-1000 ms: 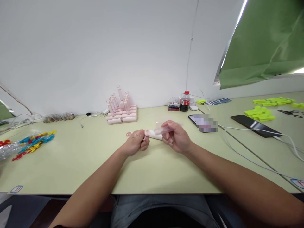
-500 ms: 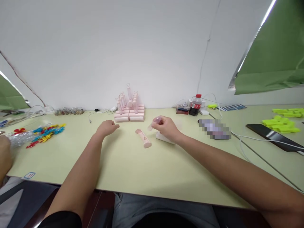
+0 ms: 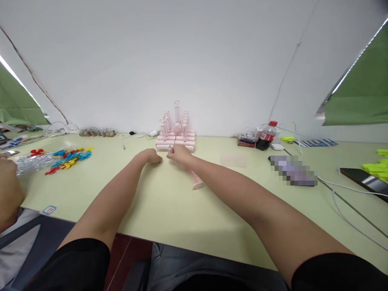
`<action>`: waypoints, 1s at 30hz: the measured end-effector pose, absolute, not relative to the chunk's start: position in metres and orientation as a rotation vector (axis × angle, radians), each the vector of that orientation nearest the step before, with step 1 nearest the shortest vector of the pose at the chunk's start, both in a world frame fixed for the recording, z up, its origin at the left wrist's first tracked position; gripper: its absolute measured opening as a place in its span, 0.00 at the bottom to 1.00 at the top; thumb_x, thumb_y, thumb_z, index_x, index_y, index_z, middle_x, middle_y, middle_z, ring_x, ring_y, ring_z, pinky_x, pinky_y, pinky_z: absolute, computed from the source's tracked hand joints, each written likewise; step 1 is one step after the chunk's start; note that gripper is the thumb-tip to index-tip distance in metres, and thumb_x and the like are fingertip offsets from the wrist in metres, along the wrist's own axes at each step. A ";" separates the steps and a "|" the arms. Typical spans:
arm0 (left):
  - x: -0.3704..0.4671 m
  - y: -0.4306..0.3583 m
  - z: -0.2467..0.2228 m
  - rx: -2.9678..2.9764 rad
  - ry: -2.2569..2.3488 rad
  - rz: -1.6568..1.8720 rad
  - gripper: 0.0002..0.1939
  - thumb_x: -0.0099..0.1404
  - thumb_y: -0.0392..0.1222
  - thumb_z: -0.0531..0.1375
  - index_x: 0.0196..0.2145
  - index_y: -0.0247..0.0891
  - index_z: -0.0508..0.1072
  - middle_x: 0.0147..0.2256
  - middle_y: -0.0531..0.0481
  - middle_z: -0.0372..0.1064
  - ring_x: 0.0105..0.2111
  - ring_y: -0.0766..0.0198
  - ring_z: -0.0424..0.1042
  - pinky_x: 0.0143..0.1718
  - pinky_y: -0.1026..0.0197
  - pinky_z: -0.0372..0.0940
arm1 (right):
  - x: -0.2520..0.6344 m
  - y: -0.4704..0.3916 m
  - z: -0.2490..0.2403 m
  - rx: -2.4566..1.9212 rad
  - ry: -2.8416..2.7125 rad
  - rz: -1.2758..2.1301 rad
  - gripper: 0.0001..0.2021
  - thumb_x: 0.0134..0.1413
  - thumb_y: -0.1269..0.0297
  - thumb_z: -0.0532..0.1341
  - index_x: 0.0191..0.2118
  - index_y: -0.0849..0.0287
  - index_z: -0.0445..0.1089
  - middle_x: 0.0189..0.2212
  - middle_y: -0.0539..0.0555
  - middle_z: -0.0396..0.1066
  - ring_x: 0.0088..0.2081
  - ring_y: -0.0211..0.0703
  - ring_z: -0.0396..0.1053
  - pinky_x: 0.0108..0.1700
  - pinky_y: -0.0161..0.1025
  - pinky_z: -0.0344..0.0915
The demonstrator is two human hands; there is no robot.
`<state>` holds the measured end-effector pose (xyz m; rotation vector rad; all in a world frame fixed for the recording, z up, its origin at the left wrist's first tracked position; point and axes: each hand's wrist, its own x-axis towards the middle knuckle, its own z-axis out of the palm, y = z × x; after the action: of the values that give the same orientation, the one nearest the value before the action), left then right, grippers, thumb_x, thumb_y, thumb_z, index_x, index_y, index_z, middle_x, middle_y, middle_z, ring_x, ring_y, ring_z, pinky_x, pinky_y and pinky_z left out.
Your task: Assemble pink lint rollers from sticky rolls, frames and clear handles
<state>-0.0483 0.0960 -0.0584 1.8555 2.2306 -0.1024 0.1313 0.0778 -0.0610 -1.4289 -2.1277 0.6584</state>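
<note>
My right hand [image 3: 181,154] pinches a small translucent pinkish tube-like piece [image 3: 170,149] upright, in front of the stacked pale pink cylinders [image 3: 165,148]. Left of it, my left hand [image 3: 150,156] rests low over the table with its fingers curled in; nothing shows in them. A pink trough-shaped holder with a round end [image 3: 196,182] lies on the table, partly hidden by my right forearm. On the stack stand several slim pink tubes with loops on top [image 3: 177,111].
A faint pink translucent sheet [image 3: 233,160] lies right of my forearm. Farther right are a cola bottle [image 3: 266,136], a phone [image 3: 292,171] and white cables. Colourful plastic pieces [image 3: 71,157] lie at left, near another person's hand [image 3: 10,190].
My right hand has moved left to the front of the stack with the translucent piece. My left hand stays beside the stack, fingers curled. The view has turned slightly left.
</note>
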 end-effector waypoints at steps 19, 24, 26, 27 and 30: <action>-0.031 0.014 0.008 1.897 2.344 0.694 0.24 0.61 0.63 0.53 0.35 0.39 0.71 0.32 0.45 0.74 0.30 0.55 0.72 0.25 0.60 0.60 | 0.248 0.022 -0.040 -1.580 -2.300 0.396 0.21 0.56 0.61 0.59 0.54 0.61 0.69 0.51 0.62 0.72 0.52 0.57 0.68 0.48 0.44 0.62; 0.043 -0.021 0.013 2.327 1.782 0.614 0.16 0.66 0.50 0.50 0.35 0.39 0.73 0.34 0.48 0.74 0.32 0.59 0.72 0.29 0.61 0.62 | 0.313 -0.020 -0.063 -1.829 -2.390 0.241 0.28 0.53 0.52 0.61 0.57 0.61 0.67 0.53 0.66 0.70 0.52 0.62 0.67 0.48 0.46 0.62; 0.065 -0.020 0.004 2.510 1.584 0.325 0.15 0.65 0.42 0.51 0.43 0.41 0.75 0.45 0.47 0.74 0.41 0.57 0.72 0.36 0.60 0.64 | 0.325 -0.030 -0.075 -1.823 -2.368 0.286 0.28 0.53 0.52 0.61 0.58 0.58 0.65 0.52 0.63 0.71 0.50 0.59 0.68 0.47 0.45 0.62; 0.073 -0.017 -0.002 2.589 1.515 0.170 0.18 0.63 0.38 0.52 0.48 0.42 0.74 0.52 0.47 0.70 0.47 0.55 0.70 0.41 0.59 0.65 | 0.328 -0.032 -0.080 -1.795 -2.351 0.282 0.28 0.54 0.53 0.61 0.58 0.58 0.65 0.53 0.63 0.70 0.51 0.59 0.67 0.48 0.45 0.62; 0.086 -0.003 -0.021 2.758 1.407 -0.201 0.26 0.60 0.35 0.55 0.56 0.47 0.70 0.62 0.47 0.59 0.59 0.49 0.61 0.53 0.51 0.60 | 0.334 -0.032 -0.088 -1.705 -2.310 0.290 0.23 0.54 0.58 0.60 0.56 0.60 0.68 0.53 0.63 0.70 0.53 0.57 0.67 0.50 0.45 0.61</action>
<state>0.0856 -0.0030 -0.0208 2.7577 1.4069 -0.2011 0.3340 -0.0321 -0.0883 -1.7053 -2.3103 0.2896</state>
